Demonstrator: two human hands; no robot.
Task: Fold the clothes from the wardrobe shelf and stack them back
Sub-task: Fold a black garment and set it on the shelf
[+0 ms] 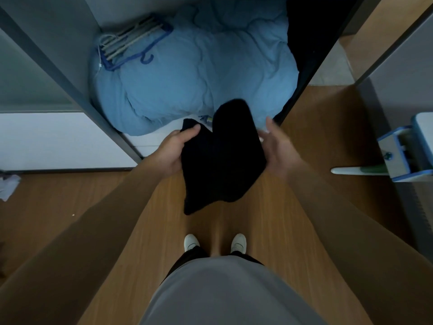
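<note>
Your left hand grips the black garment, while your right hand, fingers straight, lies at its right edge.

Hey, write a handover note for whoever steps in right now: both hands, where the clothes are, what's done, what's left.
Left hand: grips the black garment at its left edge.
Right hand: open at the garment's right edge, blurred, contact unclear.
The garment hangs in the air in front of the wardrobe. Inside, the blue duvet has hangers on top.
Done: no folded stack in view.
Left: fold this piece and stack it back.
</note>
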